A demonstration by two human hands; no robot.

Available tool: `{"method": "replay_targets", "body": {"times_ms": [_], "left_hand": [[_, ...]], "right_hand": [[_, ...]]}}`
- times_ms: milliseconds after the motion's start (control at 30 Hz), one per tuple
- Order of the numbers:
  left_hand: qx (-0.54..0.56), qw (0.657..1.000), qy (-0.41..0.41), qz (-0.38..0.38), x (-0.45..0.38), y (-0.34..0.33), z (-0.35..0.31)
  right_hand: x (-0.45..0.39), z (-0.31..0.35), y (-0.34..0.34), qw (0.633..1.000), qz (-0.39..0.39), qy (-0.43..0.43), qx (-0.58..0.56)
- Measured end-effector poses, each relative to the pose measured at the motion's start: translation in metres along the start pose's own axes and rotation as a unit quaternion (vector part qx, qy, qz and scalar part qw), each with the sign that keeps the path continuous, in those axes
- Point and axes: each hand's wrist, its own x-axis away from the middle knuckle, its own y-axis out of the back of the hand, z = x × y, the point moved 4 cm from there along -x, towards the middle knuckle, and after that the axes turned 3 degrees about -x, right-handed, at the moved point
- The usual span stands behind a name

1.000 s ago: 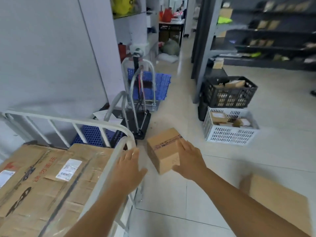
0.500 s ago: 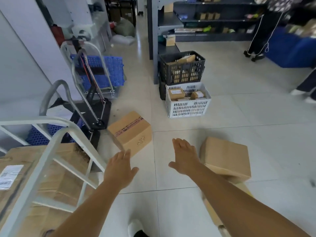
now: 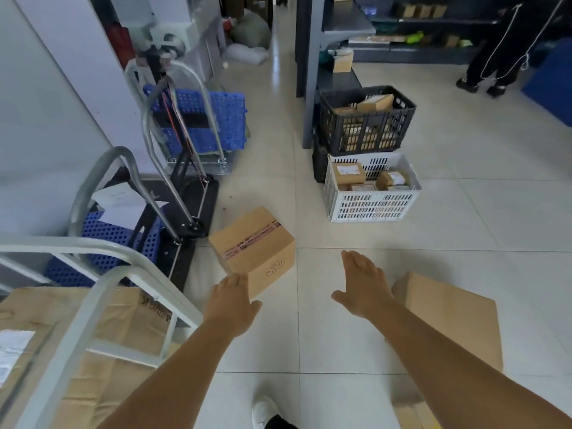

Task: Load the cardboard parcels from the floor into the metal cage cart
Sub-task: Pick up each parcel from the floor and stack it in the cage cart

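A small taped cardboard parcel [image 3: 253,243] lies on the tiled floor just ahead of me. My left hand [image 3: 230,300] is open and hovers at its near corner, touching or almost touching it. My right hand [image 3: 362,283] is open, flat, and about a hand's width to the right of that parcel. A larger cardboard parcel [image 3: 455,317] lies on the floor at my right, partly behind my right forearm. The metal cage cart [image 3: 102,283] stands at the lower left with large cardboard parcels [image 3: 123,320] inside it.
Folded hand trolleys [image 3: 185,193] and blue plastic panels [image 3: 210,119] lean by the wall at the left. A black crate [image 3: 365,119] and a white crate [image 3: 371,196] of small parcels stand ahead right, by grey shelving. A person's legs [image 3: 492,63] are at the far right.
The view has swung right and down, away from the cart. The small parcel, by my hands a second ago, now lies on the floor. Both hands have spread apart on either side of it.
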Motion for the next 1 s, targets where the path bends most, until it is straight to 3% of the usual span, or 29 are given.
{"method": "replay_targets", "body": {"times_ms": [533,833,1000], "left_hand": [[0.051,0.985,0.156,0.05,-0.149,-0.001,0.089],[0.148,0.936,0.302,0.1,-0.263,-0.056,0.1],[0.178,0.915,0.342,0.118,-0.317,-0.108,0.113]], "right_hand": [[-0.229,0.051,0.008,0.996,0.042,0.078,0.015],[-0.404,0.054,-0.038,0.985,0.117,0.122,0.021],[-0.476,0.06,-0.09,0.979,0.151,0.136,0.02]]}}
